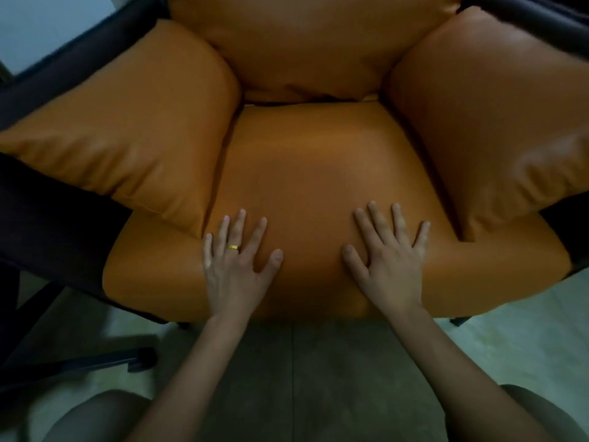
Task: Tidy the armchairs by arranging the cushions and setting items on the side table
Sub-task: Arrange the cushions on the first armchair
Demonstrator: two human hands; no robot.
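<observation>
Both of your hands lie flat and apart, holding nothing: left hand, fingers spread, a gold ring on one finger, palm down on the front of the seat cushion; right hand, likewise spread and palm down, just beside it toward the lower right of the frame. Head view, sole view: one orange armchair fills the frame from the top edge to below centre. Seat cushion, centre, looks smooth and square in its dark frame. Arm cushion at frame left, plump, its front corner overlapping the seat's left edge. Arm cushion at frame right, resting against the seat's right edge, similarly angled. Back cushion, top centre, upright behind the seat, tucked between the two arm cushions. Pale floor along the bottom, with a dark leg of furniture at lower left. Progress, as a judgement: this chair's four cushions appear to be in place, and your flat palms suggest you are pressing or smoothing the seat as a finishing touch. Outstanding: no side table, loose items or second armchair show here, so you cannot tell from this view whether that part is done; treat it as remaining.
</observation>
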